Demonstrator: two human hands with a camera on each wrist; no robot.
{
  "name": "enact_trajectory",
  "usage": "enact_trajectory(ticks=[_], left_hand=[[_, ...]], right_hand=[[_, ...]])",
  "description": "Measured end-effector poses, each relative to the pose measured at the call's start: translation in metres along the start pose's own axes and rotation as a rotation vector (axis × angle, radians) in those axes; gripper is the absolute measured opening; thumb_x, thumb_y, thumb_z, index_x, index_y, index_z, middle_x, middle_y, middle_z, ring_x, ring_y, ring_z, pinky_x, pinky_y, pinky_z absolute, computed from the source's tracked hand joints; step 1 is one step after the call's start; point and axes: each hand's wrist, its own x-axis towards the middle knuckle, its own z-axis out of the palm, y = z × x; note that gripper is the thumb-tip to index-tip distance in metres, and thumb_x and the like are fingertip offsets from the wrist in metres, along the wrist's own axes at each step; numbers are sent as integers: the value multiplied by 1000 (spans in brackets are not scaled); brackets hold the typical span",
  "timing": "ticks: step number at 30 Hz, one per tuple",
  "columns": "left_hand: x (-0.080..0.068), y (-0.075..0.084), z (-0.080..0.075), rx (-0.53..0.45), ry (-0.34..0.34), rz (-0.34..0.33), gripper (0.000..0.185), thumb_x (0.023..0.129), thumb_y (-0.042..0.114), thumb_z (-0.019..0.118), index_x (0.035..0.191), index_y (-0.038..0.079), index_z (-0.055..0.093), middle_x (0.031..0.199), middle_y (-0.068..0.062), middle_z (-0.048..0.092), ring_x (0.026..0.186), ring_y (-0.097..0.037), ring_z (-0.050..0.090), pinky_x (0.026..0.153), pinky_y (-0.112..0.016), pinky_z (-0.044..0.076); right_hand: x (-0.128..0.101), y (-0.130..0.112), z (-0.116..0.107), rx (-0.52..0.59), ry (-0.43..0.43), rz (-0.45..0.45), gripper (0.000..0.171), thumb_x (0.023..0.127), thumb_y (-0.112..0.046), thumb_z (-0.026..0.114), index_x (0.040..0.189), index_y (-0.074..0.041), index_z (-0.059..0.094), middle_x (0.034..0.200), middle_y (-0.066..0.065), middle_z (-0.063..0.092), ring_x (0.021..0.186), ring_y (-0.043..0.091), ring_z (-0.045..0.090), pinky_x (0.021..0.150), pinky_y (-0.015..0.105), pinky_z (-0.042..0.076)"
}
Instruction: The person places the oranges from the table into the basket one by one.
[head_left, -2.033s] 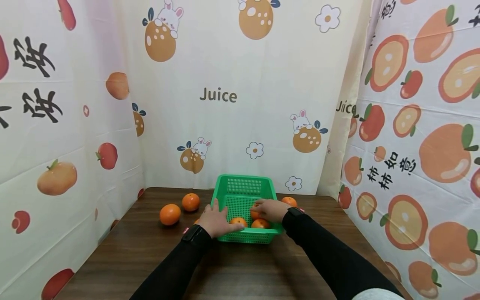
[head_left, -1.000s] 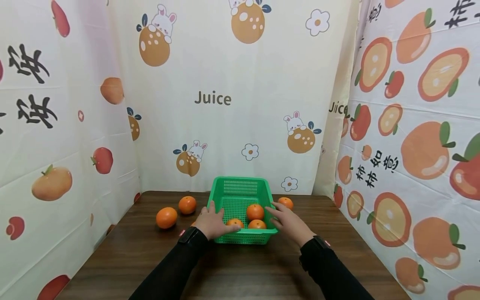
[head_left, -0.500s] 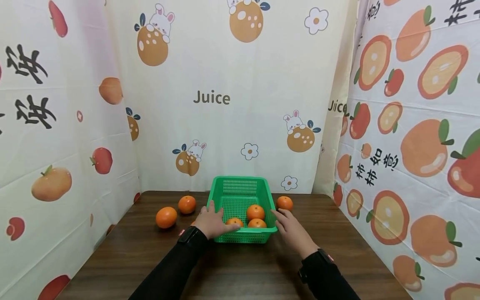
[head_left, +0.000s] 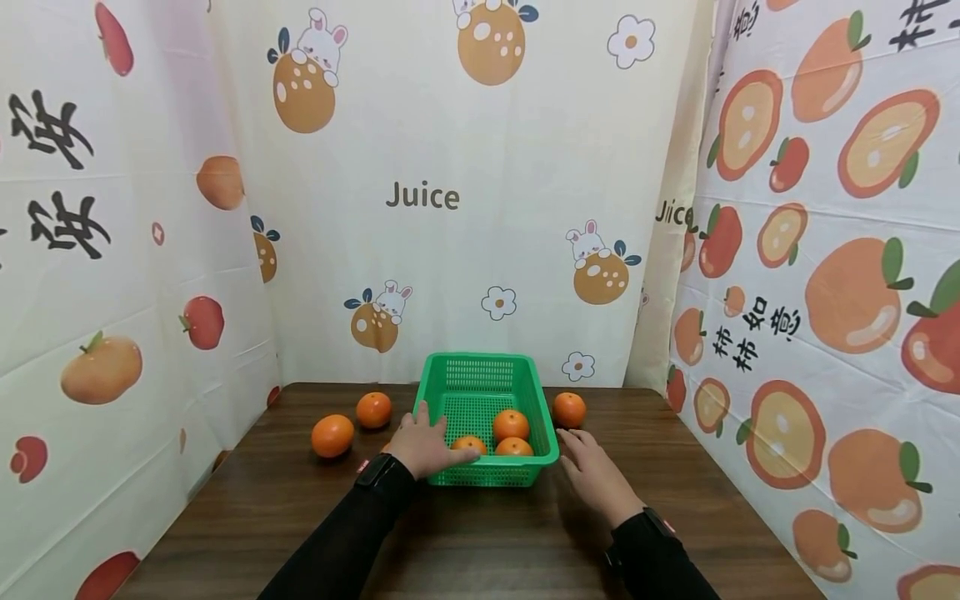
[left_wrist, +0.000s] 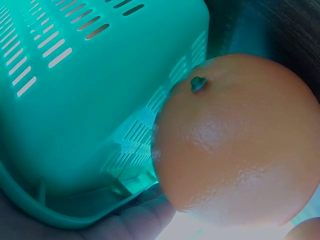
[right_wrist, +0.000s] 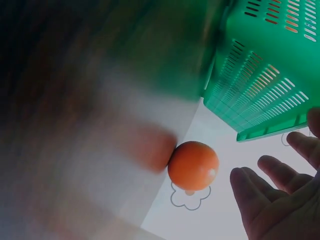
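Green plastic basket stands mid-table, three oranges inside. Left hand grips its near-left rim, fingers curled over the edge; a further orange lies against the basket wall under that wrist. Right hand hovers with fingers spread, holding nothing, just right of the basket. Loose orange lies ahead of those fingertips, beyond them, nothing between. Two more oranges sit well left on the wooden table.

A green slotted basket stands upright on the table, holding three oranges.
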Motion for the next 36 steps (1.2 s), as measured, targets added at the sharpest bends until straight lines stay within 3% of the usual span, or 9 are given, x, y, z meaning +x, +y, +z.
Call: enact_trajectory(ticks=[19,36], left_hand=[[7,-4,8,-2,-6,-9,109,89,91,49,162,10,47,175,-30,18,155,-58,28,119,-66,40],[5,-2,5,-4,0,-11,108,88,90,51,161,10,47,174,-31,18,154,-58,30,118,-66,40]], right_hand=[[8,12,0,-54,-8,21,52,107,-18,64,156,-5,52,159,27,46,142,50,50,113,67,44],[49,26,-14,-133,-43,49,56,107,-21,64,158,-6,49,161,31,40,142,57,44,111,72,43]])
